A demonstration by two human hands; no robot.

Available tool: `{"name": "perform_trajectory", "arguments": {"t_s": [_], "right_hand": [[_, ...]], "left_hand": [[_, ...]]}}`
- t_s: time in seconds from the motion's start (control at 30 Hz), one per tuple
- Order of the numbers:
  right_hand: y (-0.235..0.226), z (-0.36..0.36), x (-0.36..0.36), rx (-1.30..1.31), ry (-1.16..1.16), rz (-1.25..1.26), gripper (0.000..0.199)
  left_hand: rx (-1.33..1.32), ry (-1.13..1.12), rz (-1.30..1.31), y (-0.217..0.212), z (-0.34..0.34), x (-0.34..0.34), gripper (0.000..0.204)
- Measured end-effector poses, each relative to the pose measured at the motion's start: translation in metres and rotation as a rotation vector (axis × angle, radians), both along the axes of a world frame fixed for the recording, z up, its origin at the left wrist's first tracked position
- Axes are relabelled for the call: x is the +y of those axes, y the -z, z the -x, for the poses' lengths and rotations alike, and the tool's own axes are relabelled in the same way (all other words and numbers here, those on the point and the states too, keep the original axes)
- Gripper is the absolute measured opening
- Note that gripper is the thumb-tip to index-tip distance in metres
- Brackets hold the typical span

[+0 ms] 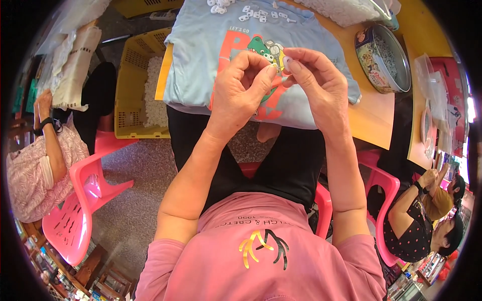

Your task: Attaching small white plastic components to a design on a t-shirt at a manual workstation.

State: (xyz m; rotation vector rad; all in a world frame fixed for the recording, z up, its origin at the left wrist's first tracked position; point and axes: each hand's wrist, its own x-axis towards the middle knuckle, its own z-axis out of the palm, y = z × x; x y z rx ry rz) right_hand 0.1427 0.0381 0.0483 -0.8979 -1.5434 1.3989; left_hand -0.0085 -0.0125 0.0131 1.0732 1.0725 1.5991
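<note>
Above the light blue printed T-shirt [191,75] spread over the table, both my hands are raised with the fingertips close together. My right hand [324,88] pinches a small white plastic piece [287,60] between thumb and fingers. Thumb and forefinger of my left hand [241,88] are pressed together just beside it; whatever they hold is too small to make out. Farther back on the cloth lie several small white plastic pieces with holes [256,14], and a little heap of rounder white ones [219,7] is to their left.
A round tin [369,62] of small greyish parts stands on the yellow table [371,113] at right. White pieces fill part of a yellow crate [131,108] at left. More white pieces [341,11] lie at the back. Other people sit on both sides, near pink chairs [75,215].
</note>
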Motion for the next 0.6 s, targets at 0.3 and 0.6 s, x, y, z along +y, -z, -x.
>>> {"name": "perform_trajectory", "arguments": {"t_s": [0.3,0.6], "right_hand": [[0.0016,0.0018,0.0002,-0.008,0.013,-0.047,0.024],[0.0009,0.0018,0.0011,-0.030,0.013,-0.005,0.024]], "left_hand": [[-0.018,0.010,0.013,-0.0016,0.0000,-0.0002,0.008],[-0.002,0.020,0.001,-0.0004,0.0030,-0.0005,0.008]]}}
